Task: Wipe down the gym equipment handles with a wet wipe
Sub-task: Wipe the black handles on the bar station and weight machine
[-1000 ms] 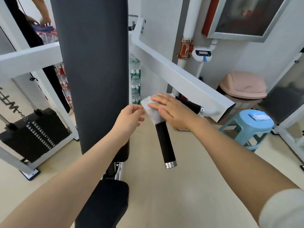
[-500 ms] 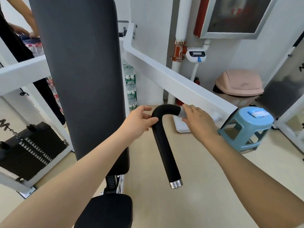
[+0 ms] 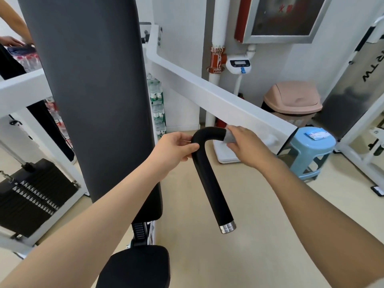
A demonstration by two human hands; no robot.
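Since the moment before, both hands had shifted along the bent black handle (image 3: 209,173): a second earlier the right hand (image 3: 247,145) lay flat over the white wet wipe (image 3: 229,136) at the bend, and by now it had travelled up to the top end of the grip, near where the handle met the white machine arm (image 3: 218,100). The left hand (image 3: 174,151) had closed in too — its fingertips and thumb now pinched the outer curve of the bend, where before they only hovered beside the wipe.

The right hand's fingers were curled around the wipe, pressing it against the handle; only a small grey-white fold of it showed between the fingers and the black foam. From the bend the handle ran down toward the person and ended in a silver cap (image 3: 228,228), hanging free above the beige floor.

Left of the hands stood the tall dark backrest pad (image 3: 87,90) with the seat pad (image 3: 137,267) below it. Further left sat a black weight stack (image 3: 31,196). Behind the machine arm stood a pink lidded bin (image 3: 293,98) and a light-blue plastic stool (image 3: 311,148) — a small white and blue packet (image 3: 316,134) lay on the stool's top.
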